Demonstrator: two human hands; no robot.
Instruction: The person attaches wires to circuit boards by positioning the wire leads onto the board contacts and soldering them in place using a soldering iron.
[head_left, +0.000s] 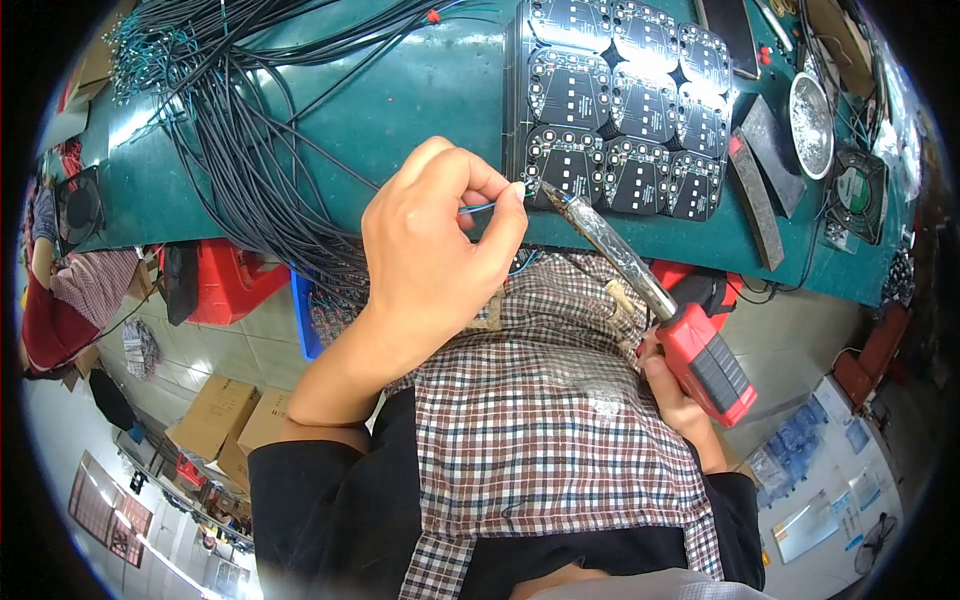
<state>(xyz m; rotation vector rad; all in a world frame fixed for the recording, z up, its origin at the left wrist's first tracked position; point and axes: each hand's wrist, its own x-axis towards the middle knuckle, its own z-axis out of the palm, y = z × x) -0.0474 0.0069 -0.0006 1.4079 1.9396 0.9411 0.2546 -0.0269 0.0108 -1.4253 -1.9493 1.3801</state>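
Observation:
My left hand (425,235) is closed, thumb and forefinger pinching a thin blue-green wire (479,208) at the near left edge of a stacked panel of black circuit boards (642,110). The boards carry rows of small pale pads. Wrapped round the red and black handle of a soldering iron (622,250) is my right hand (670,388), partly hidden behind that handle. The iron's tip points up and left, just right of my left fingertips, over the panel's near edge. Whether the tip touches the wire or a board I cannot tell.
A large bundle of black cables (235,150) with stripped ends spreads over the green table (440,80) at left. At right lie a metal bowl (811,125), dark grey blocks (757,200) and a small fan (855,195). Below stand a red stool (235,290) and cardboard boxes (213,415).

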